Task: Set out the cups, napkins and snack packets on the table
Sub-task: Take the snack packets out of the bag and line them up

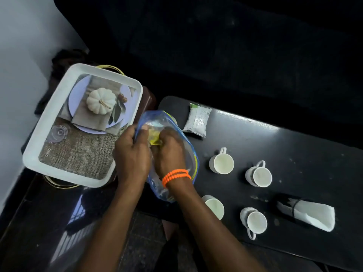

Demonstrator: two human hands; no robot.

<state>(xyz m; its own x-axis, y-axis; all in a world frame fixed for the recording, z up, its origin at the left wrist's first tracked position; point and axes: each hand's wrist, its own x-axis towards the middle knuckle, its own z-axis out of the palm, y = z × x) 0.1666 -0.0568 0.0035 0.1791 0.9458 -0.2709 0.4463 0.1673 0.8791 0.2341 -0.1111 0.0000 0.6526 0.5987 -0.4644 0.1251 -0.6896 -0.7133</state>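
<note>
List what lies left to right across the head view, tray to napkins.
White tray → left hand → right hand inside the clear bag → snack packet → far-row cup → second far-row cup → napkins.

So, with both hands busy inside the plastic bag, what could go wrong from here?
1. The right hand with the orange bead bracelet works close to the nearest white ceramic cup; an elbow swing might knock it.
2. The clear blue-edged plastic bag hangs unsupported; the yellow packet could slip out.
</note>
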